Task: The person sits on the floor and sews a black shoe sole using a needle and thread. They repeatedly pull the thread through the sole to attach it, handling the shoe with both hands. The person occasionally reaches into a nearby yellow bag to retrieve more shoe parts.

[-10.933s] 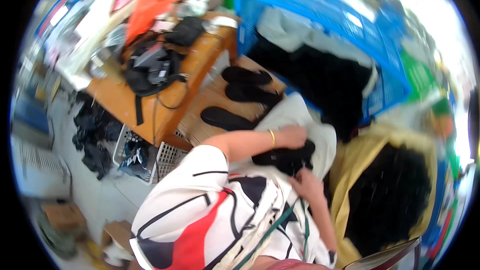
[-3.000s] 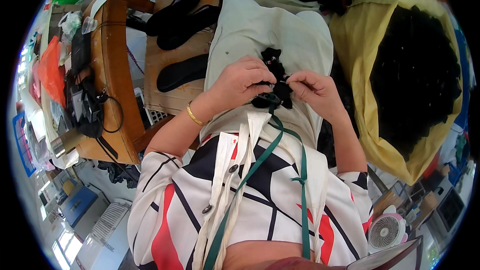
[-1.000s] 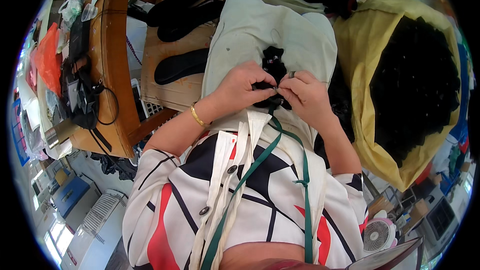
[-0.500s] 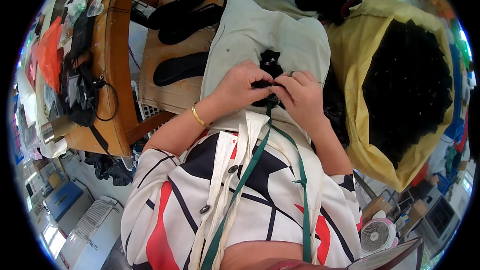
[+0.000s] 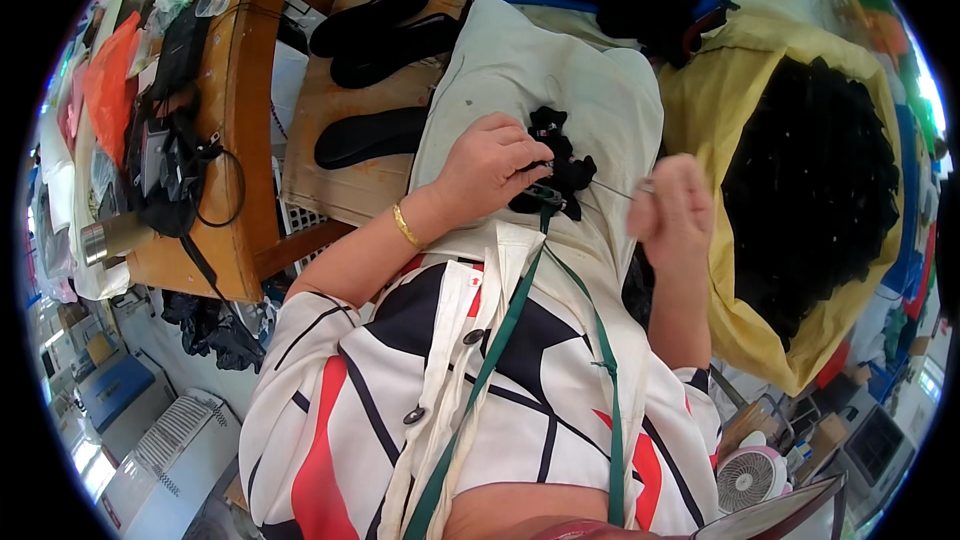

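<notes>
Several small black fabric pieces (image 5: 548, 126) lie on the off-white apron (image 5: 500, 70) over my lap. My left hand (image 5: 495, 162) is closed in a pinch at the edge of one dark piece (image 5: 574, 174). From there a thin, straight strand (image 5: 612, 190) like thread runs right toward my right hand (image 5: 675, 210). That hand is curled shut and smeared by motion, raised beside the lap; whether a needle is in it is hidden. A green strap (image 5: 510, 325) from my neck leads up to a small dark metal tool (image 5: 545, 197) below the black pieces, its kind unclear.
Black flat shoes (image 5: 372, 137) lie on a cardboard sheet (image 5: 300, 165) at the left, beside a wooden table (image 5: 240, 90) with bags and a cord. A yellow sack (image 5: 715, 270) full of black pieces (image 5: 815, 190) stands close on the right. A small fan (image 5: 748, 477) sits lower right.
My right hand has moved away from my left, out to the right, drawing the thin strand taut. The left hand stays at the black piece. The whole view has shifted slightly.
</notes>
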The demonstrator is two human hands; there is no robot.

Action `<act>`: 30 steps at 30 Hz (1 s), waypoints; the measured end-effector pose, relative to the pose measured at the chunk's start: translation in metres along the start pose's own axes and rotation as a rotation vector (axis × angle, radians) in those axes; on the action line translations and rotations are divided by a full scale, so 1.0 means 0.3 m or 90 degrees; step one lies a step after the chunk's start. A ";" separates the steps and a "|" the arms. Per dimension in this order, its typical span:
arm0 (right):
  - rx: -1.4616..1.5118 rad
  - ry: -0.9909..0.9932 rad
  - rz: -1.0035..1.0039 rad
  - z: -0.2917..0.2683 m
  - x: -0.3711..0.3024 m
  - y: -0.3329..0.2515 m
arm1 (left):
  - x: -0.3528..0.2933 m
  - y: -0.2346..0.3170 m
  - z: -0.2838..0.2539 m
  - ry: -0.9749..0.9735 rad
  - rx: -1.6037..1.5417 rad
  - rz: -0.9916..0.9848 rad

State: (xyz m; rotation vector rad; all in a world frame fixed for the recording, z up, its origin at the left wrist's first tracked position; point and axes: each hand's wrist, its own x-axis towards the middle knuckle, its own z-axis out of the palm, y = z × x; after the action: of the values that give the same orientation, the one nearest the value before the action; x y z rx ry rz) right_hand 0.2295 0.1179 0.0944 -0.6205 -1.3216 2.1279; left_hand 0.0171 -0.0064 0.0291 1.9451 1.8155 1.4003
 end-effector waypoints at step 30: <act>-0.270 0.036 0.176 -0.093 0.178 0.326 | -0.437 -0.448 -0.276 -0.288 0.591 -0.496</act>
State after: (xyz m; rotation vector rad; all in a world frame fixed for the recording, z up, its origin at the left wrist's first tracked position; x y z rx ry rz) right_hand 0.1872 0.1360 -0.0108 -1.0813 -1.7579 2.0249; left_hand -0.1147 -0.1201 -0.0797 1.2751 2.7125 -0.1508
